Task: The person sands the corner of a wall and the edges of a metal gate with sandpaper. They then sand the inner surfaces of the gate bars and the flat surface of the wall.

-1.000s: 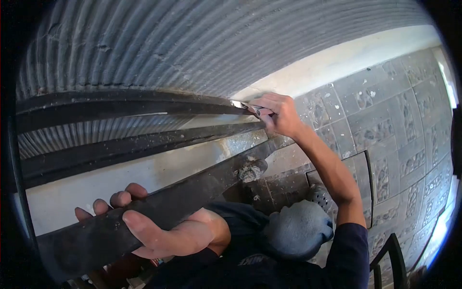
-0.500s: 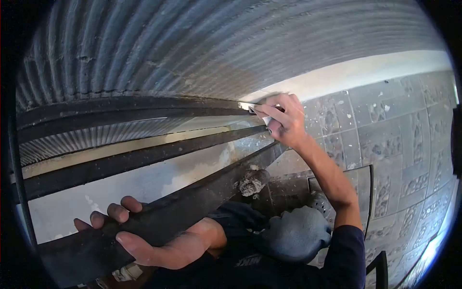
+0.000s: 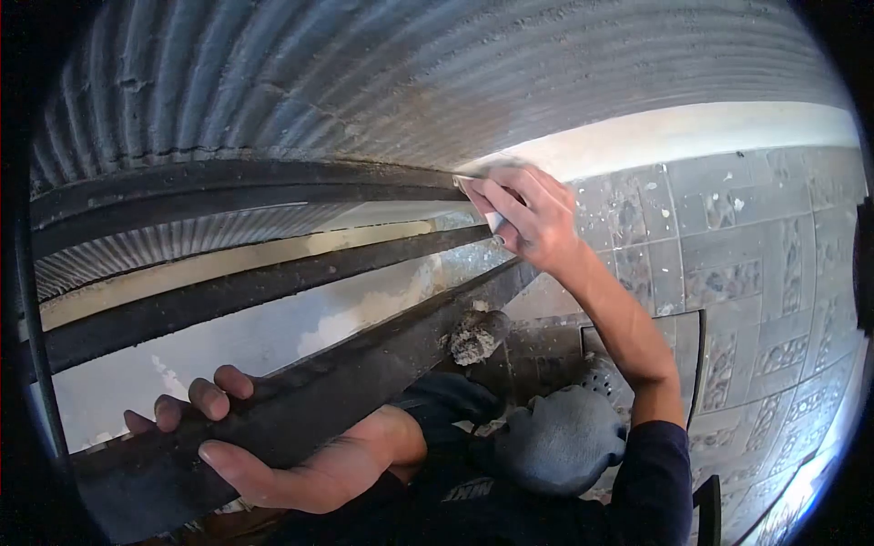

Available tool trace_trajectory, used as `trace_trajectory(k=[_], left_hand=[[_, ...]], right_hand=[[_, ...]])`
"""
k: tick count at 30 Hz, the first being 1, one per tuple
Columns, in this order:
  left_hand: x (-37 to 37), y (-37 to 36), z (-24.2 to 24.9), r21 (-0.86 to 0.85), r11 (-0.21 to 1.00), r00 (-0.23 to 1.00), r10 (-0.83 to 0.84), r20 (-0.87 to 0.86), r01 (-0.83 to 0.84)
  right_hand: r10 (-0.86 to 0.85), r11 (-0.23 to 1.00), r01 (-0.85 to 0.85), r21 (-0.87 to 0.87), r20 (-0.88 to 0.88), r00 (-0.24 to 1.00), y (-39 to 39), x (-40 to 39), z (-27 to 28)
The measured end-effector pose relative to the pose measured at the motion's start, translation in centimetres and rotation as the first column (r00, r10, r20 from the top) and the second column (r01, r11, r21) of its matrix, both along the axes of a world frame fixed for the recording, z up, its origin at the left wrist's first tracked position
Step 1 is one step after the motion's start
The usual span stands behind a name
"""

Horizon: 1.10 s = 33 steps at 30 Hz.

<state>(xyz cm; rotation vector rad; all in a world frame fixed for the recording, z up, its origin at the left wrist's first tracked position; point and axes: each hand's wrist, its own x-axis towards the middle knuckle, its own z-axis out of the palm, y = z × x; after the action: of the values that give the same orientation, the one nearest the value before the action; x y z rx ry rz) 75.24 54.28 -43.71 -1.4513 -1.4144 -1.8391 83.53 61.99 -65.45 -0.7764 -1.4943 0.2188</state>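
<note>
My left hand (image 3: 300, 478) is wrapped round a wide dark rail (image 3: 337, 391) at the lower left, thumb below and fingertips over its far edge. Further up, my right hand (image 3: 539, 218) is closed on a small folded white sheet (image 3: 494, 221), perhaps sandpaper, mostly hidden by the fingers. Those fingertips are at the right end of the uppermost dark bar (image 3: 273, 184), close against the ribbed wall. Between that bar and the wide rail runs a narrower dark bar (image 3: 255, 294).
A grey ribbed wall (image 3: 382, 82) rises beyond the bars, with a pale strip (image 3: 710, 132) at its foot. Patterned tiles (image 3: 728, 246) spotted with white cover the floor at right. A rough clump (image 3: 475, 338) sticks out beside the wide rail, near a rounded grey object (image 3: 560, 441).
My right hand has shifted slightly left and up along the bar's end, still pinching the sheet. My left hand has slid a little left on the wide rail.
</note>
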Motion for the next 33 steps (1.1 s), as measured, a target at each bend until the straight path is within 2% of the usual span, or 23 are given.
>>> trace_trajectory(k=[2,7,10,12,15,18,19,22,24,25,26,27,28,30,33], left_hand=[[-0.6,-0.1,0.1,-0.004,1.000,1.000,-0.022,-0.008,0.022],[-0.4,-0.1,0.0,0.014,0.998,0.998,-0.060,0.032,0.059],[-0.3,-0.1,-0.2,0.031,0.999,1.000,-0.015,-0.019,0.016],[-0.4,-0.2,0.1,-0.042,0.998,0.998,-0.042,-0.040,0.040],[-1.0,0.0,-0.3,0.063,0.997,0.999,-0.039,-0.025,0.041],[-0.4,0.0,-0.3,0.042,0.992,0.991,-0.122,0.051,0.120],[-0.3,0.1,-0.2,0.048,0.991,0.990,-0.127,0.053,0.125],[-0.4,-0.1,0.2,0.015,0.997,0.997,-0.071,-0.012,0.071],[-0.5,-0.2,0.3,-0.004,0.996,0.996,-0.087,-0.019,0.087],[-0.3,0.0,-0.1,-0.010,0.996,0.996,-0.092,-0.021,0.092],[0.1,0.4,-0.7,0.001,0.999,0.989,-0.041,-0.140,0.041],[0.2,0.4,-1.1,0.015,1.000,0.966,0.010,-0.258,-0.006],[-0.3,0.1,-0.9,0.012,1.000,0.966,0.000,-0.257,0.003],[-1.8,-0.4,0.0,0.005,0.999,0.995,-0.054,-0.086,0.054],[-1.8,0.1,0.5,0.022,0.996,0.995,-0.082,-0.060,0.083]], right_hand=[[-0.016,1.000,0.017,-0.024,0.022,1.000,-0.2,-0.3,-2.1],[-0.053,0.996,0.052,-0.067,-0.011,0.999,-1.1,-0.7,-0.9],[-0.044,0.994,0.047,-0.101,0.026,0.999,-1.4,-0.5,-1.5],[-0.044,0.987,0.052,-0.155,0.054,0.998,-1.4,-0.5,-2.7],[-0.038,0.990,0.042,-0.137,0.028,0.999,-1.6,-0.5,-0.9],[-0.018,0.993,0.019,-0.114,0.007,1.000,-1.7,-0.3,-0.5],[-0.058,0.995,0.058,-0.084,0.009,0.998,-1.5,-0.6,-1.6],[-0.087,0.987,0.090,-0.133,0.029,0.996,-1.6,-0.8,-1.7],[-0.071,0.984,0.073,-0.164,0.018,0.997,-1.8,-0.6,-0.4],[-0.019,0.992,0.022,-0.127,0.021,1.000,-1.6,-0.5,0.7],[0.033,0.995,-0.030,-0.095,0.025,0.999,-1.7,-0.6,1.2],[0.014,0.997,-0.012,-0.072,0.016,1.000,-1.4,-0.6,0.9],[0.004,0.997,-0.003,-0.075,0.017,1.000,-1.7,-0.6,0.0],[0.016,0.987,-0.016,-0.161,-0.005,1.000,-1.8,-0.6,-2.6],[-0.067,0.991,0.058,-0.118,-0.080,0.995,-2.3,-0.9,-2.6]])
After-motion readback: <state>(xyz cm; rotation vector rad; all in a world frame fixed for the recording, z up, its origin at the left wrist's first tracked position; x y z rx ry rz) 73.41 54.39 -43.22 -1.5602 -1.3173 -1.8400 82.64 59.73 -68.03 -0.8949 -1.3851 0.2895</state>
